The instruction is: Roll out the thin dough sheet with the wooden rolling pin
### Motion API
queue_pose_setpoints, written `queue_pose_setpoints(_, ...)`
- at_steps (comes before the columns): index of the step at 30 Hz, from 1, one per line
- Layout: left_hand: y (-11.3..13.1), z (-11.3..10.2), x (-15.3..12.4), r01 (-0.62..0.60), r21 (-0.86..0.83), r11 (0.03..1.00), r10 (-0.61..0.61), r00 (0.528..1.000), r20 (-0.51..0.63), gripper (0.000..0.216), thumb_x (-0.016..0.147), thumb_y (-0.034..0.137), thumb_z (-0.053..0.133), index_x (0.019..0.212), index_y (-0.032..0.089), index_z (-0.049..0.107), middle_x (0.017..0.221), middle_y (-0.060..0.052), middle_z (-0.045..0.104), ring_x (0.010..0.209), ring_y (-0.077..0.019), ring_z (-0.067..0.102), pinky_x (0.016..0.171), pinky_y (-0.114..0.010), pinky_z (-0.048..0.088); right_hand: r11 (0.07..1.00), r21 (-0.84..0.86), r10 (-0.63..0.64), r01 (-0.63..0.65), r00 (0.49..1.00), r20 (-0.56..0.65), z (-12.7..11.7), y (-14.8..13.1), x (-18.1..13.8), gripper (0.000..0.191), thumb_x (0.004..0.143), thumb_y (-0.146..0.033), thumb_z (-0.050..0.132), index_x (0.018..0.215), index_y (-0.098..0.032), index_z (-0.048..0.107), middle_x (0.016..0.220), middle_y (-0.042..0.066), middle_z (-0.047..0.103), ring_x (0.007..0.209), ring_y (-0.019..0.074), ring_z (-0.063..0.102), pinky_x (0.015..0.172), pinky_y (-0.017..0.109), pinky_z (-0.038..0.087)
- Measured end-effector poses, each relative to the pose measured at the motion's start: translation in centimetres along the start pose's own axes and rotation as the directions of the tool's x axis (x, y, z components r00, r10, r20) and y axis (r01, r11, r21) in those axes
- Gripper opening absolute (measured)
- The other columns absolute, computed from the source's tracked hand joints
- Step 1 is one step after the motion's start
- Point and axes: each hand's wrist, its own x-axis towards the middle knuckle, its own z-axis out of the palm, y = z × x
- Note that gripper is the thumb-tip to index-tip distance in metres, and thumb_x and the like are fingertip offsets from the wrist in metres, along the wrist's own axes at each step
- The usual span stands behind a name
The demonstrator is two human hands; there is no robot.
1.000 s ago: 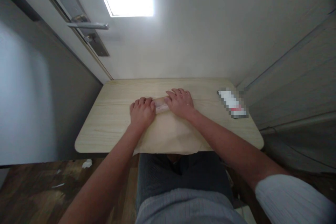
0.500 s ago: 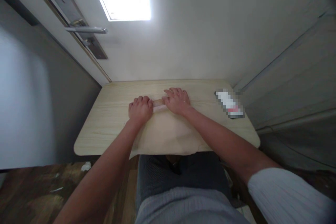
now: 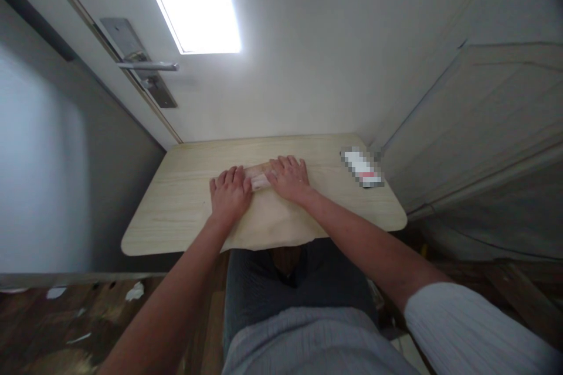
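A thin beige sheet (image 3: 275, 220) lies on the small wooden table, reaching its near edge. Along its far side runs a folded pale strip (image 3: 260, 181), with a brownish band (image 3: 258, 169) just beyond. My left hand (image 3: 229, 192) rests palm down on the left part of this fold, fingers laid forward over it and thumb beside the strip. On the right part lies my right hand (image 3: 290, 177), its fingers spread and its thumb on the pale strip. Both palms hide the ends of the fold. I cannot tell whether the sheet is paper or cloth.
A flat blurred-out object (image 3: 362, 167) lies at the right of the wooden table (image 3: 165, 211). Behind the table stands a white door with a metal handle (image 3: 149, 66) and a bright window (image 3: 197, 6). White scraps (image 3: 135, 291) lie on the floor at left.
The view has shifted, so the table's right side appears further left. My left fingers are stretched out more over the fold, and more of the brownish band shows between my hands.
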Motion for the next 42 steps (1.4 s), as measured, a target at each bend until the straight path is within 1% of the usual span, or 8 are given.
queue_pose_setpoints(5, 0.0, 0.0, 0.5, 0.028, 0.013, 1.0, -0.028, 0.999, 0.022, 0.056, 0.096, 0.04, 0.028, 0.145, 0.016, 0.044, 0.149, -0.015, 0.047, 0.136, -0.0344, 0.039, 0.112, -0.057, 0.024, 1.0, 0.0, 0.019, -0.019, 0.999, 0.033, 0.5, 0.1, 0.7, 0.052, 0.099, -0.053, 0.032, 0.139, -0.026, 0.049, 0.144, 0.01, 0.051, 0.13, 0.0316, 0.04, 0.109, 0.057, 0.022)
queue_pose_setpoints(9, -0.1, 0.0, 1.4, 0.041, 0.037, 0.998, -0.042, 0.999, 0.026, 0.056, 0.096, 0.037, 0.027, 0.144, 0.015, 0.044, 0.147, -0.015, 0.049, 0.135, -0.0337, 0.041, 0.111, -0.058, 0.025, 0.999, -0.001, 0.035, -0.035, 0.998, 0.05, 1.2, 0.2, 1.9, 0.053, 0.099, -0.053, 0.029, 0.14, -0.027, 0.049, 0.145, 0.01, 0.05, 0.132, 0.0313, 0.04, 0.109, 0.058, 0.021)
queue_pose_setpoints(16, -0.8, 0.6, 3.2, 0.038, 0.089, 0.995, -0.042, 0.998, 0.044, 0.052, 0.097, 0.037, 0.025, 0.143, 0.022, 0.045, 0.146, -0.011, 0.051, 0.133, -0.0299, 0.044, 0.111, -0.056, 0.029, 0.999, 0.013, 0.033, -0.034, 0.998, 0.046, 1.3, 0.2, 3.7, 0.051, 0.098, -0.051, 0.033, 0.14, -0.027, 0.049, 0.144, 0.009, 0.052, 0.129, 0.0315, 0.042, 0.108, 0.056, 0.025)
queue_pose_setpoints(22, -1.6, 1.0, 4.7, 0.006, 0.089, 0.996, -0.013, 0.997, 0.08, 0.05, 0.097, 0.038, 0.026, 0.141, 0.026, 0.047, 0.144, -0.009, 0.052, 0.129, -0.0302, 0.046, 0.107, -0.055, 0.034, 0.998, 0.024, 0.058, -0.06, 0.993, 0.098, 1.6, 0.2, 5.2, 0.056, 0.098, -0.056, 0.032, 0.143, -0.027, 0.047, 0.148, 0.009, 0.048, 0.132, 0.0324, 0.039, 0.109, 0.056, 0.024)
queue_pose_setpoints(31, -2.7, 1.6, 6.5, -0.007, 0.071, 0.997, -0.005, 0.987, 0.16, 0.051, 0.097, 0.041, 0.024, 0.139, 0.027, 0.049, 0.141, -0.008, 0.054, 0.125, -0.0318, 0.05, 0.101, -0.053, 0.039, 0.998, 0.038, 0.041, -0.046, 0.994, 0.104, 2.2, 0.5, 6.5, 0.058, 0.097, -0.059, 0.031, 0.142, -0.026, 0.048, 0.147, 0.01, 0.048, 0.13, 0.033, 0.042, 0.107, 0.056, 0.027)
queue_pose_setpoints(34, -2.7, 1.6, 6.5, 0.002, 0.076, 0.997, -0.014, 0.987, 0.16, 0.051, 0.097, 0.041, 0.024, 0.139, 0.026, 0.049, 0.142, -0.009, 0.054, 0.125, -0.0318, 0.05, 0.101, -0.053, 0.039, 0.998, 0.041, 0.04, -0.044, 0.994, 0.102, 2.0, 0.4, 6.6, 0.058, 0.097, -0.058, 0.031, 0.141, -0.025, 0.049, 0.146, 0.01, 0.049, 0.129, 0.0322, 0.044, 0.106, 0.055, 0.029)
queue_pose_setpoints(37, -2.3, 1.3, 5.8, 0.007, 0.092, 0.996, -0.019, 0.991, 0.136, 0.05, 0.097, 0.039, 0.026, 0.14, 0.026, 0.048, 0.143, -0.009, 0.053, 0.127, -0.0311, 0.049, 0.102, -0.053, 0.038, 0.998, 0.036, 0.052, -0.055, 0.995, 0.081, 1.8, 0.3, 6.0, 0.055, 0.097, -0.056, 0.035, 0.14, -0.025, 0.05, 0.145, 0.009, 0.05, 0.128, 0.0318, 0.044, 0.106, 0.055, 0.028)
queue_pose_setpoints(42, -1.0, 0.6, 3.4, 0.017, 0.103, 0.995, -0.02, 0.999, 0.031, 0.05, 0.098, 0.039, 0.025, 0.139, 0.024, 0.05, 0.142, -0.009, 0.054, 0.128, -0.0303, 0.047, 0.108, -0.056, 0.032, 0.999, 0.012, 0.052, -0.053, 0.999, 0.014, 1.6, 0.0, 3.5, 0.052, 0.098, -0.052, 0.035, 0.14, -0.026, 0.05, 0.147, 0.009, 0.048, 0.131, 0.031, 0.04, 0.11, 0.055, 0.021)
